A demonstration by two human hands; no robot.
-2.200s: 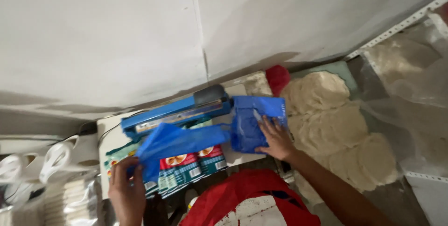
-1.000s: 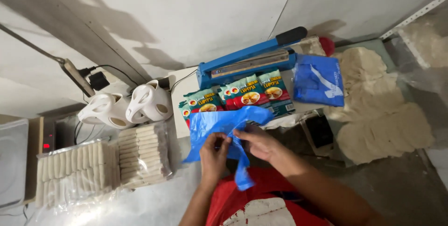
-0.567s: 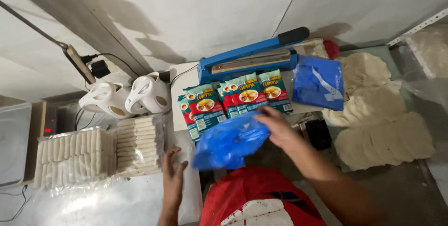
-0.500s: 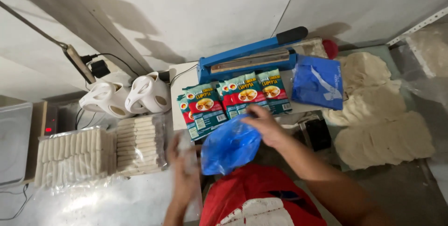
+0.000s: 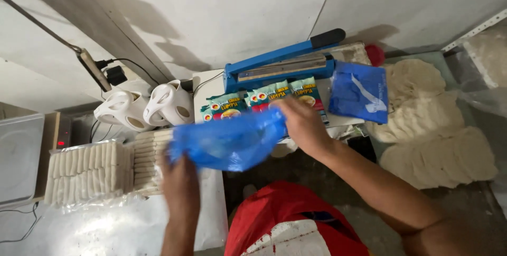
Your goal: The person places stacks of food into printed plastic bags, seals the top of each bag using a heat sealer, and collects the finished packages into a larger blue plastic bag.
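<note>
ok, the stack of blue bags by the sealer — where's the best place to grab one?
Take the blue bag stack by its lower right corner, coming from the right. It lies flat and its lower edge seems to overhang the white tabletop, so fingers could likely pinch there. The heat sealer crowds its upper left.
</note>
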